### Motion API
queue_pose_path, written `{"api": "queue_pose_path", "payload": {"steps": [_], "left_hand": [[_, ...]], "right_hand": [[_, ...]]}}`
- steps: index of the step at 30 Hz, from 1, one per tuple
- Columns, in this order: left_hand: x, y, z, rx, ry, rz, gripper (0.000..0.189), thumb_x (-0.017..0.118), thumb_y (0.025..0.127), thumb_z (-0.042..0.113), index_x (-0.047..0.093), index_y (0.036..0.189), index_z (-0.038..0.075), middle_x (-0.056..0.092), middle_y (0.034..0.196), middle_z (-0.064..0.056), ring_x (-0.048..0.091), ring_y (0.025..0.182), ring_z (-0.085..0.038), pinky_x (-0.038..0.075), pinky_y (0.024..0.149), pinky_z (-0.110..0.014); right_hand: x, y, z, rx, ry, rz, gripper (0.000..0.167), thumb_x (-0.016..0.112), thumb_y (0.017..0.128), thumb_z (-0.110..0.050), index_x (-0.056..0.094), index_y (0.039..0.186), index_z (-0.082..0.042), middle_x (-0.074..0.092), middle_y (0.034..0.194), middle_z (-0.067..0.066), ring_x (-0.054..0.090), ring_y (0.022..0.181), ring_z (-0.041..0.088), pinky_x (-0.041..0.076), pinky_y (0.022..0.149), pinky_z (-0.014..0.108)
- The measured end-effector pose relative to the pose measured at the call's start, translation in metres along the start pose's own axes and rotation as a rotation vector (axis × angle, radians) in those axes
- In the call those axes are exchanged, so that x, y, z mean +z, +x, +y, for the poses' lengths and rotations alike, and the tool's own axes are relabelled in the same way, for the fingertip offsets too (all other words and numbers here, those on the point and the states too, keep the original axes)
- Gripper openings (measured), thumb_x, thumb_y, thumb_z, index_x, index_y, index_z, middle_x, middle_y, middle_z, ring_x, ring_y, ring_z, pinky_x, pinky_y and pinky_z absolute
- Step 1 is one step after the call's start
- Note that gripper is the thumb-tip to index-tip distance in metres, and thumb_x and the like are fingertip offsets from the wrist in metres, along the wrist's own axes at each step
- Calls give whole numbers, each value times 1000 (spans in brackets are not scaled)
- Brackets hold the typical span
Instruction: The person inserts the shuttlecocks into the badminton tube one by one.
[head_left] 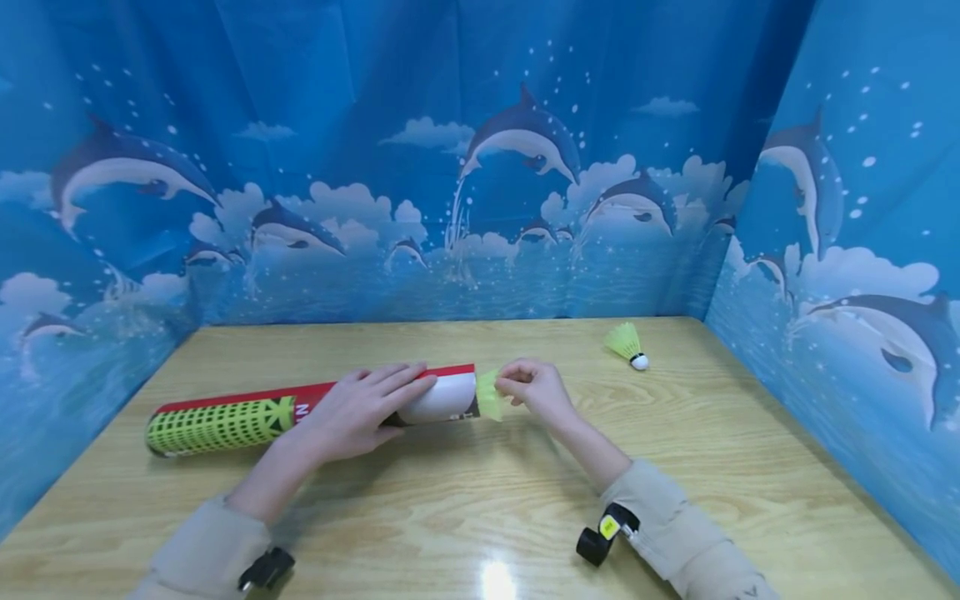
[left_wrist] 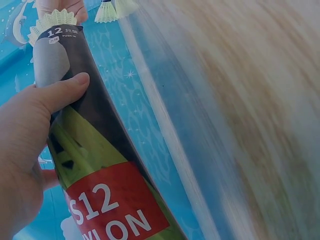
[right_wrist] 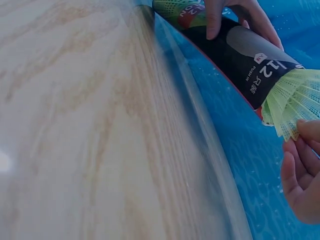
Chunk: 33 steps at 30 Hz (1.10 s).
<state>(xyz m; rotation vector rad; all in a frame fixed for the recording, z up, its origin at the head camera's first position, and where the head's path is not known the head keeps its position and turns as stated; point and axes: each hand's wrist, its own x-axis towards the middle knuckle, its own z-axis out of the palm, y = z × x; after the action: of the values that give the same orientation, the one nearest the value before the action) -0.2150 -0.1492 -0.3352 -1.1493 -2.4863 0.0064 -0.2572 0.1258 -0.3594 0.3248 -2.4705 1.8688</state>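
A long shuttlecock tube (head_left: 442, 398), printed red, black, white and yellow-green, lies across the left half of the table. My left hand (head_left: 358, 415) grips it near its right end, thumb on the near side. From that end sticks the skirt of a yellow-green shuttlecock (head_left: 489, 395); its head is hidden inside the tube. With thumb and fingertips, my right hand (head_left: 542, 392) pinches the skirt's edge. The right wrist view shows the flared skirt (right_wrist: 292, 97) at the tube's mouth and the pinching fingers (right_wrist: 310, 130) below it.
Another yellow-green shuttlecock (head_left: 624, 342) with a white head lies at the table's back right. The wooden table (head_left: 675, 450) is bordered behind and on the right by a blue dolphin-print curtain (head_left: 375, 150). Each sleeve carries a small black wrist camera (head_left: 596, 544).
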Motion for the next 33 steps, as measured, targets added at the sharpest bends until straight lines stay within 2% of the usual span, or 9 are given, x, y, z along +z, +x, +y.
{"api": "queue_pose_path", "payload": {"steps": [7, 14, 19, 28, 33], "left_hand": [[-1, 0, 1, -4, -11, 2, 85, 82, 69, 31, 40, 141, 18, 42, 142, -6, 45, 123, -25, 46, 87, -51], [0, -1, 0, 10, -12, 28, 85, 83, 68, 31, 41, 141, 17, 43, 142, -7, 46, 122, -26, 47, 85, -50], [0, -1, 0, 12, -23, 47, 85, 84, 67, 30, 42, 140, 17, 44, 141, -8, 47, 122, -27, 47, 85, -51], [-3, -1, 0, -5, -38, 17, 84, 82, 69, 30, 41, 141, 18, 43, 142, -7, 45, 124, -26, 46, 87, -52], [-3, 0, 1, 11, -26, 32, 85, 82, 69, 30, 41, 141, 18, 42, 142, -7, 46, 123, -25, 46, 86, -51]], "right_hand": [[3, -2, -1, -92, -9, 12, 5, 67, 80, -3, 68, 84, 0, 65, 76, 6, 59, 71, 14, 52, 60, 28], [6, 1, -1, -24, -17, 34, 8, 66, 81, 0, 68, 87, 4, 66, 77, 5, 59, 70, 13, 52, 62, 29], [8, -1, -4, -20, -15, 49, 7, 67, 81, 0, 68, 87, 4, 66, 77, 5, 59, 69, 13, 52, 61, 29], [11, -1, -8, -26, -9, 50, 8, 67, 81, 1, 68, 88, 5, 66, 76, 6, 59, 68, 11, 51, 62, 27], [15, 0, -8, -33, -10, 31, 9, 66, 81, 3, 67, 88, 8, 67, 77, 8, 59, 67, 10, 52, 62, 27]]}}
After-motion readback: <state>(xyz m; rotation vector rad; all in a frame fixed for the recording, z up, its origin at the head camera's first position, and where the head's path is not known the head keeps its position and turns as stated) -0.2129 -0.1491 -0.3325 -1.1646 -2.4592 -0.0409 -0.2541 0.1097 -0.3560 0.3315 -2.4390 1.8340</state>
